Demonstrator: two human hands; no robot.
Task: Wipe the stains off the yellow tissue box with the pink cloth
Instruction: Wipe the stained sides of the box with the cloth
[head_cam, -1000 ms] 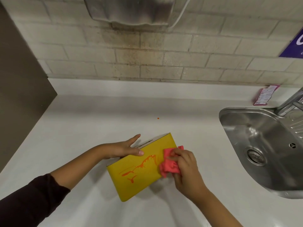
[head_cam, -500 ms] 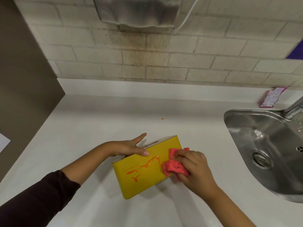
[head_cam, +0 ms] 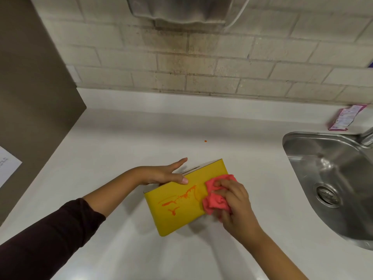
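Crumpled pink cloth (head_cam: 217, 201), shifted slightly leftward, pressing yellow cardboard tissue box (head_cam: 181, 211) right end beside orange stains (head_cam: 179, 197); right hand (head_cam: 234, 201) gripping cloth; left hand (head_cam: 164, 174), open, steadying box far edge.

White tabletop against a stained brick wall

A pale brick wall (head_cam: 222, 63), darkly streaked beneath a metal wall-mounted unit (head_cam: 177, 11), backs the glossy white tabletop (head_cam: 121, 142). A brown panel (head_cam: 30, 87) closes the left side; a stainless steel sink (head_cam: 331, 178) sits at right, a pink packet (head_cam: 346, 117) beyond it.
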